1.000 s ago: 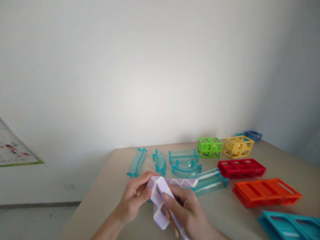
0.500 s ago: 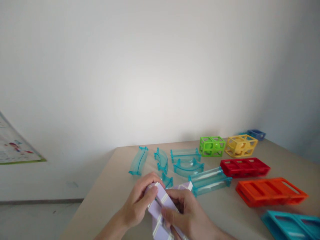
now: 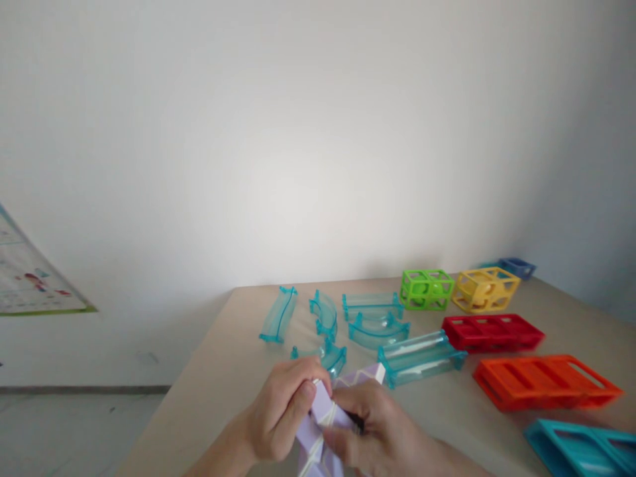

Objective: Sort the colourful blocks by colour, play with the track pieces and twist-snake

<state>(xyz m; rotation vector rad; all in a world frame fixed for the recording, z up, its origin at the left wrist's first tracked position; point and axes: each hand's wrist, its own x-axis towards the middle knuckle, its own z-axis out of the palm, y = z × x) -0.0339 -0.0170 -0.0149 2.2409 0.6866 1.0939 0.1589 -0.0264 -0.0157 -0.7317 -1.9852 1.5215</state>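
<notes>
Both my hands grip a lilac folding puzzle made of linked wedge blocks with white edges (image 3: 318, 427), low in the middle of the view above a beige table (image 3: 233, 358). My left hand (image 3: 281, 411) is wrapped round its left side, fingers curled over the top. My right hand (image 3: 372, 434) pinches it from the right. One end of the puzzle (image 3: 365, 375) sticks out behind my right hand. Its lower part runs off the bottom edge.
Several clear teal track pieces (image 3: 370, 328) lie just beyond my hands. To the right are a green cage block (image 3: 426, 289), a yellow cage block (image 3: 484, 289), a red frame (image 3: 491, 331), an orange frame (image 3: 544, 383) and a teal frame (image 3: 581, 447). A white wall stands behind.
My hands have sunk lower in the view and folded the lilac puzzle tighter; its long outstretched arm is now drawn in to a short stub. The view drifted slightly left.
</notes>
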